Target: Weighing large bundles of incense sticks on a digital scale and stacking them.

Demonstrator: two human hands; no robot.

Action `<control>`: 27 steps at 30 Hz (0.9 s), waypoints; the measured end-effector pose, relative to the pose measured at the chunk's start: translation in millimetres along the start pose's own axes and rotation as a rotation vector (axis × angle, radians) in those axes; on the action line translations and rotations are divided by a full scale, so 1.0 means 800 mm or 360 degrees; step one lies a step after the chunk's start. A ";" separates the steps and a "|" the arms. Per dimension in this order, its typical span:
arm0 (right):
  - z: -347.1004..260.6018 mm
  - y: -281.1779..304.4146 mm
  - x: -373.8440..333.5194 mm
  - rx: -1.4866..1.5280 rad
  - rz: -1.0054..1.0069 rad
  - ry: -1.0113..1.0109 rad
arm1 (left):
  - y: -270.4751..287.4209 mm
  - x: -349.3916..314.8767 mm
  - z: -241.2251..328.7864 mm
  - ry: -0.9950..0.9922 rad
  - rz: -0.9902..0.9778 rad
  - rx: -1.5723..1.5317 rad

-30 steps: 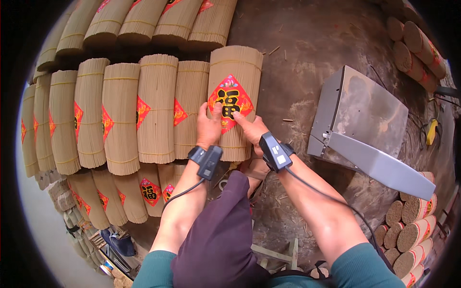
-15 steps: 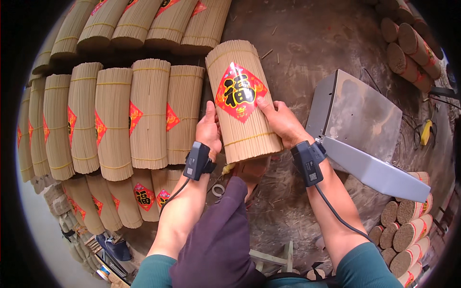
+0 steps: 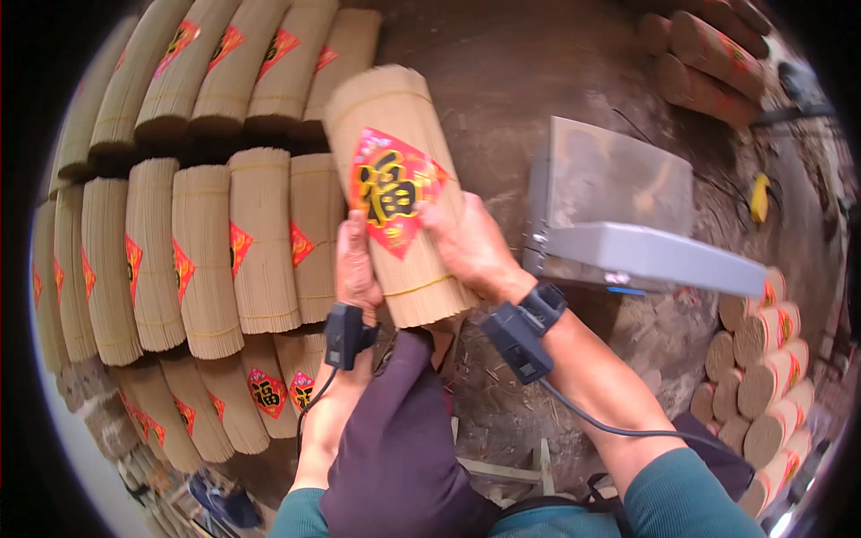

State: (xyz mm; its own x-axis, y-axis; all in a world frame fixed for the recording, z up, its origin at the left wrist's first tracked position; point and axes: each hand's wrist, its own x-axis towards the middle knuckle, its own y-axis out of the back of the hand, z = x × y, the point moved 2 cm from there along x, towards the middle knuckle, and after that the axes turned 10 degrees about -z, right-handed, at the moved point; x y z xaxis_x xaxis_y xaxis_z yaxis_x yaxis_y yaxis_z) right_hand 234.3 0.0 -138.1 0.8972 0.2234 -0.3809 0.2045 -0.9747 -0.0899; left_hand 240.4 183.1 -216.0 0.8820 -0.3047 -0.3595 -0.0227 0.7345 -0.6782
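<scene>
Between my two hands I hold a thick bundle of thin tan sticks, bound by yellow bands near both ends. A red diamond label with a black character is on its upper side. My left hand presses against the bundle's left side, thumb up. Over the right side lies my right hand, its thumb on the label's edge. The bundle is tilted, its far end leaning left, close to a row of similar bundles. The undersides of both hands are hidden.
More bundles lie in a row at the far left. On the right stands a grey metal machine with a sloping arm. Stacked bundles sit at the lower right, others at the upper right. A yellow object lies among cables.
Both hands have carried the bundle to the left, nearer the row. My right hand has turned further over its side. The view has shifted, and the machine sits further left in it.
</scene>
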 end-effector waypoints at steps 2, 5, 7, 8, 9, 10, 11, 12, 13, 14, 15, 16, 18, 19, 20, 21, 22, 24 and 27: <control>-0.056 -0.011 -0.026 -0.0122 0.0211 0.0177 | -0.063 -0.016 0.056 -0.0091 -0.0231 0.0093; -0.114 -0.005 -0.073 -0.0518 0.0601 0.0501 | -0.122 -0.029 0.094 -0.0274 -0.0226 0.0300; -0.170 -0.006 -0.116 -0.0629 0.0729 0.0734 | -0.164 -0.054 0.142 -0.0208 -0.0323 0.0329; -0.196 -0.008 -0.136 -0.0716 0.0803 0.0872 | -0.172 -0.062 0.172 -0.0240 -0.0304 0.0467; -0.215 0.015 -0.161 -0.0762 0.0809 0.0880 | -0.273 -0.101 0.157 -0.0175 -0.0025 0.0240; -0.246 0.037 -0.192 -0.0789 0.0798 0.0917 | -0.299 -0.114 0.172 -0.0319 -0.0201 0.0401; -0.275 0.063 -0.223 -0.0913 0.0564 0.0673 | -0.328 -0.124 0.180 -0.0299 -0.0382 0.0440; -0.291 0.080 -0.226 -0.0820 -0.0052 0.0682 | -0.336 -0.133 0.190 -0.0285 -0.0501 0.0521; -0.313 0.091 -0.266 -0.0820 -0.0014 0.0674 | -0.347 -0.132 0.199 -0.0263 -0.0533 0.0522; -0.330 0.098 -0.314 -0.0690 -0.0211 0.0753 | -0.371 -0.127 0.202 0.0022 -0.1297 0.0286; -0.336 0.100 -0.358 -0.0560 -0.0408 0.0832 | -0.392 -0.137 0.204 0.0332 -0.2040 0.0014; -0.326 0.090 -0.382 -0.0421 -0.0060 0.0892 | -0.411 -0.153 0.199 0.0228 -0.1873 0.0307; -0.297 0.106 -0.403 -0.0375 -0.0154 0.1713 | -0.462 -0.176 0.169 0.0770 -0.1994 0.0038; -0.281 0.089 -0.421 -0.0138 0.0088 0.1533 | -0.462 -0.189 0.150 0.0074 -0.1224 0.0500; -0.279 0.068 -0.452 0.0072 0.0320 0.1361 | -0.472 -0.215 0.141 0.0063 -0.2200 0.0512; -0.270 0.073 -0.469 0.0185 0.0430 0.1293 | -0.483 -0.227 0.121 0.0171 -0.1940 0.0627; -0.250 0.082 -0.484 0.0297 0.0540 0.1225 | -0.495 -0.241 0.099 0.0270 -0.1678 0.0736; -0.163 0.109 -0.508 0.0583 0.0779 0.1017 | -0.505 -0.265 0.058 0.0390 -0.1564 0.0915; -0.108 0.103 -0.555 0.0467 0.0957 0.0968 | -0.489 -0.279 -0.028 0.0635 -0.1540 0.0793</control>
State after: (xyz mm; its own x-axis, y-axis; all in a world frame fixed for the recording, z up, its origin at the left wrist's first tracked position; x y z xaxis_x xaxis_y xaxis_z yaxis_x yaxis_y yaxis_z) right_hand -113.5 -179.4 103.2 0.8894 -0.4448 0.1057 -0.3990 -0.8680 -0.2955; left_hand 41.6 -50.0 115.1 0.2160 -0.9742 -0.0652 0.8465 0.2202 -0.4847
